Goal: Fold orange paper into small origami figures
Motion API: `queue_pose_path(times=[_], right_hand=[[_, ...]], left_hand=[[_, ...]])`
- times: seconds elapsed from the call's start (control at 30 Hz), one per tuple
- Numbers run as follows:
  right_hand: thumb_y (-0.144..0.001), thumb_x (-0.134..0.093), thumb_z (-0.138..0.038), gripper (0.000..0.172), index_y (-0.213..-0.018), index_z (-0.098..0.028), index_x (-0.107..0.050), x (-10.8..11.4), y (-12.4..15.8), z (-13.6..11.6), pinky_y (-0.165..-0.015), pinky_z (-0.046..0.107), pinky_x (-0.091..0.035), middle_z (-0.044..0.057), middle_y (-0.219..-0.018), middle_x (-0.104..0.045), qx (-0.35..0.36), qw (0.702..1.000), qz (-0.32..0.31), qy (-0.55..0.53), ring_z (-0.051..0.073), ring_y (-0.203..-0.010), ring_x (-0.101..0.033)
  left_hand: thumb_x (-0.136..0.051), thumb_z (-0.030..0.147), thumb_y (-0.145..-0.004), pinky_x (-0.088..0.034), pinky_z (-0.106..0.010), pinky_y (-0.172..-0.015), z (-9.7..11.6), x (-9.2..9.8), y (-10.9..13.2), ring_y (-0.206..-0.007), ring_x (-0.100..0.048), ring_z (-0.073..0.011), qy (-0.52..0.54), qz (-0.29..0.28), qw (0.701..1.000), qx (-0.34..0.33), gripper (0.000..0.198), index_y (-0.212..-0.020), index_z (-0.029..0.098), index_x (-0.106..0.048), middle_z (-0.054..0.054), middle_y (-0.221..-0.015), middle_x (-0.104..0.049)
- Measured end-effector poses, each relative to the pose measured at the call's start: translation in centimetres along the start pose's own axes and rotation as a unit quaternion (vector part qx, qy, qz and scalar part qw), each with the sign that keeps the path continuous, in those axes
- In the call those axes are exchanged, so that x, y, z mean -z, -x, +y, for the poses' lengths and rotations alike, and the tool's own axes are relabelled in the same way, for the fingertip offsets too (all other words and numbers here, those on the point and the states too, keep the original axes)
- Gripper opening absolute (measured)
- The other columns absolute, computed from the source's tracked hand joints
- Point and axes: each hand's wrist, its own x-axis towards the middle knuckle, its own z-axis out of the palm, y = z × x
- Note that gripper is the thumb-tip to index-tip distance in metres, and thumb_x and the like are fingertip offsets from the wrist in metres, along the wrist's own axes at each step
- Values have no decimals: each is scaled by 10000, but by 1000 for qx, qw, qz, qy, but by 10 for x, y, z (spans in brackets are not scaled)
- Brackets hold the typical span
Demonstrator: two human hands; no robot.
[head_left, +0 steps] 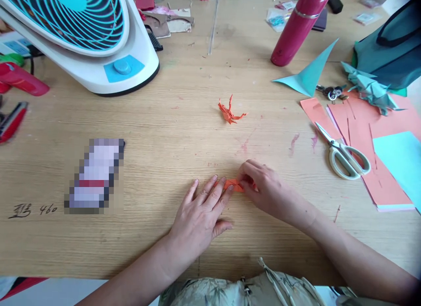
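Note:
A small folded strip of orange paper [234,186] lies flat on the wooden table. Spread out over its left end, my left hand [200,209] presses with the fingertips on the paper. My right hand [263,183] pinches the right end between thumb and curled fingers, which hide that part. Beyond both hands, a finished-looking orange origami figure [229,111] with thin twisted limbs stands on the table, touched by neither hand.
White-handled scissors [344,154] rest on orange paper sheets [388,121] at right. Nearby are a folded teal paper piece [309,75], a teal origami figure [371,86], keys [332,92] and a magenta bottle [297,29]. A fan [131,64] stands back left; a blurred-out phone [95,172] lies left.

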Motion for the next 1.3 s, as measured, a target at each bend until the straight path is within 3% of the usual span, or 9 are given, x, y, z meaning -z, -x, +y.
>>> queue_pose_path(times=[0.07, 0.17, 0.3, 0.43, 0.6, 0.8, 1.0, 1.13, 1.3], right_hand=[[-886, -496, -35, 163, -865, -180, -568, 4, 6, 5, -665, 263, -435, 20, -816, -584, 18, 999, 12, -45, 149, -725, -554], [-985, -451, -108, 237, -1106, -192, -637, 7, 21, 14, -774, 305, -508, 78, -1012, -625, 84, 995, 18, -46, 176, -878, -616], [-1004, -465, -155, 410, -1397, -229, -550, 4, 39, 25, -926, 412, -541, 131, -1223, -625, 196, 979, 7, 49, 247, -1087, -619], [-999, -478, -141, 429, -1423, -171, -540, 0, 43, 25, -935, 470, -547, 159, -1282, -633, 261, 955, 17, 141, 285, -1110, -605], [-993, -474, -119, 448, -1437, -153, -528, -2, 44, 17, -925, 456, -567, 151, -1250, -650, 230, 960, 26, 154, 277, -1076, -610], [-983, -479, -97, 438, -1407, -165, -562, -1, 52, 18, -992, 488, -557, 153, -1275, -648, 227, 961, 39, 156, 292, -1170, -601], [-976, -455, -51, 426, -1345, -213, -591, 1, 66, 21, -1024, 522, -523, 119, -1294, -660, 192, 959, 62, 197, 258, -1093, -652], [-976, -536, -168, 391, -1366, -149, -573, -4, 64, 13, -988, 496, -534, 147, -1342, -630, 212, 956, 40, 199, 285, -1154, -611], [-967, -548, -151, 340, -1298, -104, -614, -6, 62, 12, -971, 475, -529, 159, -1272, -665, 199, 957, 59, 205, 280, -1107, -619]], left_hand=[[-528, 554, -947, -353, -587, -1150, 0, 0, 1, -1436, -416, -322, -2, -3, 1000, 1, 672, -1502, 190, -426, -105, -1539, -494], [-517, 551, -953, -342, -600, -1155, 0, -2, 2, -1444, -402, -322, -8, -2, 1000, 0, 658, -1499, 195, -433, -104, -1555, -473], [-526, 555, -947, -328, -585, -1169, 0, -3, 3, -1444, -402, -320, -13, 1, 1000, 0, 663, -1493, 187, -448, -118, -1553, -473], [-494, 573, -956, -295, -566, -1188, 0, -4, 4, -1459, -379, -312, -14, 5, 1000, 1, 681, -1515, 190, -417, -107, -1591, -418], [-458, 593, -963, -273, -560, -1194, -1, -5, 5, -1471, -354, -320, -13, 0, 1000, -4, 728, -1555, 186, -345, -96, -1609, -388], [-441, 648, -943, -236, -544, -1211, -2, -5, 6, -1480, -340, -320, -22, 2, 1000, -7, 779, -1565, 191, -330, -97, -1603, -399], [-423, 675, -932, -253, -569, -1194, -1, -7, 6, -1479, -333, -335, -21, 6, 1000, -5, 806, -1568, 190, -320, -76, -1618, -374], [-392, 668, -946, -247, -582, -1190, 1, -6, 6, -1489, -310, -340, -21, 6, 1000, -2, 799, -1572, 180, -306, -64, -1634, -341], [-401, 643, -958, -239, -573, -1192, 2, -6, 6, -1493, -302, -337, -20, 8, 1000, -2, 781, -1574, 175, -298, -70, -1633, -345]])
